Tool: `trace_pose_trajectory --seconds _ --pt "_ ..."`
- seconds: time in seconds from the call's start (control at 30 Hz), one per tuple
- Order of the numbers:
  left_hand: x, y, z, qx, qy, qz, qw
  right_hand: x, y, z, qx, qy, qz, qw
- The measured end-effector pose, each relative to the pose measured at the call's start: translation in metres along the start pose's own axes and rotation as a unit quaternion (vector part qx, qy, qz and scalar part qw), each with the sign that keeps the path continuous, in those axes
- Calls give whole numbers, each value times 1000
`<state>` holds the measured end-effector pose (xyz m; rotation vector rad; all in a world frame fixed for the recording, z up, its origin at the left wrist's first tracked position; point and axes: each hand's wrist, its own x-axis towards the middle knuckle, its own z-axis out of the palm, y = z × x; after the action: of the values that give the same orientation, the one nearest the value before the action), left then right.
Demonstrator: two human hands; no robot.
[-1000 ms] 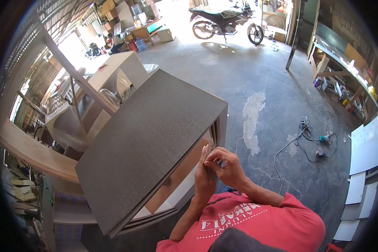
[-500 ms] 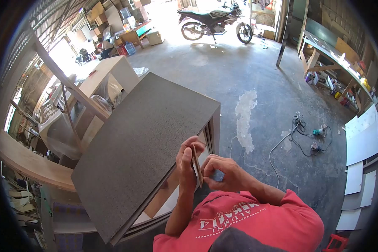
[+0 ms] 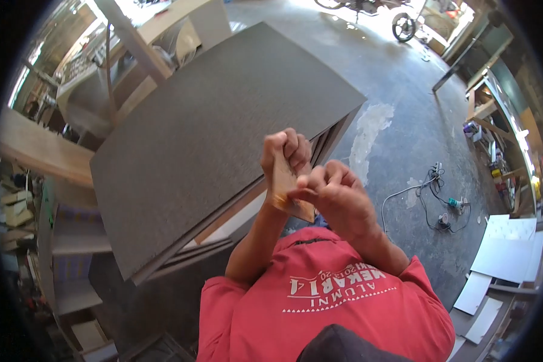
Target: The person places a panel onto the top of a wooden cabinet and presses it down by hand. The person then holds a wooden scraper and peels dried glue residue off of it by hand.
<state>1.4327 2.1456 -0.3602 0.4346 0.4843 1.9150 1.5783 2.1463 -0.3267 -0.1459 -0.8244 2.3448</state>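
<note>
My left hand (image 3: 286, 154) is closed around a thin, flat brown wooden piece (image 3: 283, 175), which it holds tilted in front of my chest. A small orange-yellow patch (image 3: 280, 201) shows near the piece's lower end. At that lower end my right hand (image 3: 344, 196) is pinched, thumb and fingertips against the piece. Whatever sits between those fingertips is too small and blurred to name. Both hands are over the near edge of a large dark grey cabinet (image 3: 223, 114) with a flat textured top.
Wooden frames (image 3: 48, 148) stand at the left. On the concrete floor to the right lie a cable (image 3: 398, 196) and a green-ended power tool (image 3: 455, 203). White panels (image 3: 504, 247) lie at far right, below a workbench (image 3: 513, 127). A motorcycle wheel (image 3: 403, 27) shows at the top.
The view has tilted down, so the cabinet sits higher in it. The wooden piece has turned to show its broad face, and my right fingertips have shifted onto its lower end.
</note>
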Motion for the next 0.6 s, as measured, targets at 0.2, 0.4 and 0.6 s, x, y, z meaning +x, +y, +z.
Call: trace_pose_trajectory --seconds 0.2,0.4,0.6 --pt "-4 27 -25 -74 13 26 997 6 -5 -4 -125 0 -22 992" --pt "-7 39 -25 16 10 69 997 17 12 23 -496 -84 -132 854" --pt "-14 39 -22 76 78 122 987 28 27 38 -569 -125 -174 794"
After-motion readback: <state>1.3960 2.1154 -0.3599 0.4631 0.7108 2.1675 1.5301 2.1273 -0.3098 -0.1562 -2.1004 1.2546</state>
